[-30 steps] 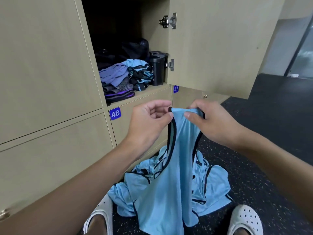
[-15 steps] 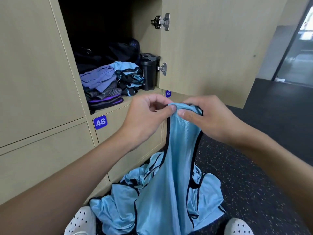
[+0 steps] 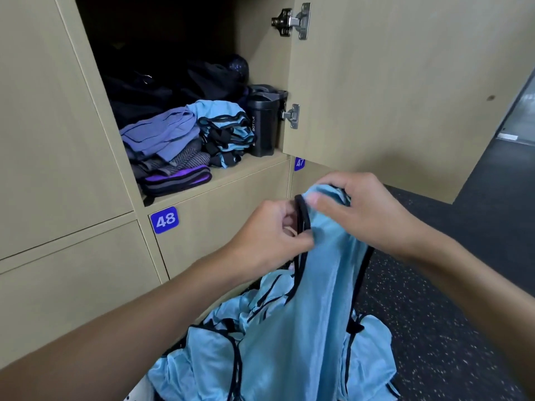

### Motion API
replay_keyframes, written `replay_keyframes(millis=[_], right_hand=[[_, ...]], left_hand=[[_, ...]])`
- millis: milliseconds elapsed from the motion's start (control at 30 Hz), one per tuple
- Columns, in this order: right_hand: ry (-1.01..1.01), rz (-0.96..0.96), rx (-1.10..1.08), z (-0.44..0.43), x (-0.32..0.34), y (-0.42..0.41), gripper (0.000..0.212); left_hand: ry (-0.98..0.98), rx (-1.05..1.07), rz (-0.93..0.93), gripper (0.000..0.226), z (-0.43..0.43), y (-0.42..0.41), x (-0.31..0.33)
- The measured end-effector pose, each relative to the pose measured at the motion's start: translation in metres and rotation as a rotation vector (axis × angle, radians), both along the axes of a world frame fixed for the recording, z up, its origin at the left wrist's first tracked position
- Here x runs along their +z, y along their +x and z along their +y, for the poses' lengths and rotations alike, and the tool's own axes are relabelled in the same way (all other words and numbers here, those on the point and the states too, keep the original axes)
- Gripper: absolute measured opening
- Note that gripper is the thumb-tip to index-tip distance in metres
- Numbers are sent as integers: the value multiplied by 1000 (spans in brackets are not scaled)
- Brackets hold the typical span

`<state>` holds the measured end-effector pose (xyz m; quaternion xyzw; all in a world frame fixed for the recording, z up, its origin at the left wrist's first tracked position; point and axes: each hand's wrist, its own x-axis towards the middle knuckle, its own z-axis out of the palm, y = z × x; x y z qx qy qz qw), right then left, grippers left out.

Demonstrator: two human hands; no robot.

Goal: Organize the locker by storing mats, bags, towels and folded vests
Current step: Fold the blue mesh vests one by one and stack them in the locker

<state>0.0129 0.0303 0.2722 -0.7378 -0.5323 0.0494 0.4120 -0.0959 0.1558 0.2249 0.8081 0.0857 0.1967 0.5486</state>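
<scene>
The left hand pinches the black edge of a light blue vest. The right hand grips its top. Folded vests sit in the open locker.

Dark bags deep in shadow; vest pile cut off below.

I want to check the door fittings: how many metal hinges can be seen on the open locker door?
2. The upper hinge sits near the top of the picture; the lower hinge is beside the black bottle. Another above the frame may be hidden.
</scene>
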Motion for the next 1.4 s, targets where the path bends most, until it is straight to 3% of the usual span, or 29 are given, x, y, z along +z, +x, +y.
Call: replay_keyframes(millis=[33, 100, 233, 333, 600, 700, 800, 933, 967, 1067, 1233, 1400], right_hand=[[-37, 38, 27, 2, 0, 4, 14], [-72, 71, 13, 4, -1, 15, 30], [78, 18, -103, 8, -1, 37, 39], [195, 1, -219, 4, 3, 56, 42], [233, -83, -516, -24, 7, 84, 44], [174, -39, -519, -27, 7, 74, 40], [65, 158, -366, -19, 6, 48, 28], [-251, 114, -248, 2, 0, 19, 68], [-300, 100, -232, 7, -4, 14, 66], [-292, 121, -182, 17, -16, -4, 27], [-178, 13, -360, 17, -22, -14, 31], [-141, -69, -475, 5, -18, -6, 21]], left_hand=[[-9, -10, 19, 15, 3, 5, -2], [-54, -37, 41, 8, 8, 13, -4], [-134, -165, 150, 9, 11, 26, -18], [11, -221, 252, 7, 20, 33, -36], [528, -56, 393, 46, 70, 32, -39], [534, -65, 344, 34, 78, 37, -31], [563, -73, 241, 14, 77, 42, -19], [532, -94, 117, 8, 67, 45, -1], [513, -98, 89, 10, 66, 45, 5], [433, -130, 47, 16, 66, 40, 16], [354, -218, 99, 14, 79, 22, 17], [352, -202, 179, 19, 98, 6, 25]])
